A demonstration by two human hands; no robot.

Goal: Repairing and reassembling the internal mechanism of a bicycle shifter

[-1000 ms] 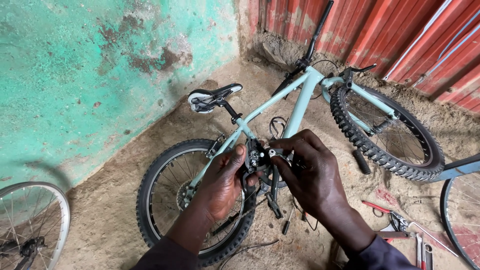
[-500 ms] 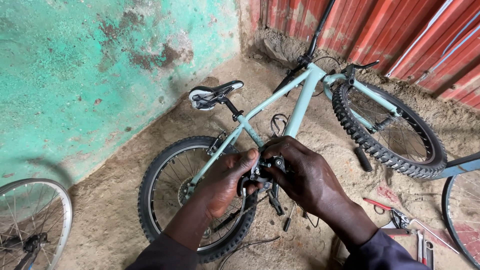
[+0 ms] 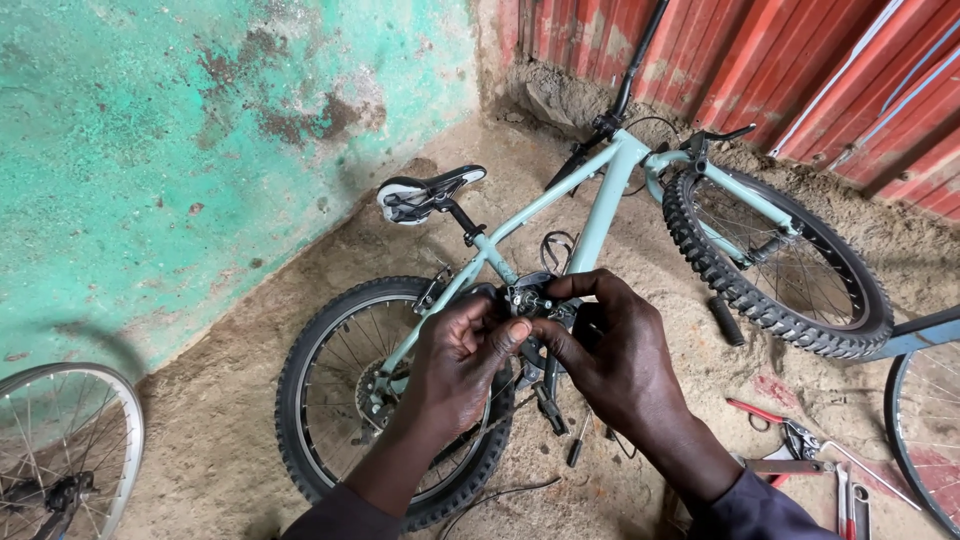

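A pale green bicycle lies on its side on sandy ground, its black saddle toward the wall. Both my hands meet above its frame around a small dark metal bicycle part. My left hand pinches the part from the left with thumb and fingers. My right hand wraps it from the right, fingers curled over the top. Much of the part is hidden by my fingers.
The rear wheel sits below my hands and the knobbly front wheel at right. Pliers and other tools lie at lower right. Another wheel is at lower left, a painted green wall at left, red corrugated sheeting behind.
My hands have stayed together on the part, with the fingers shifting around it. The view has shifted slightly.
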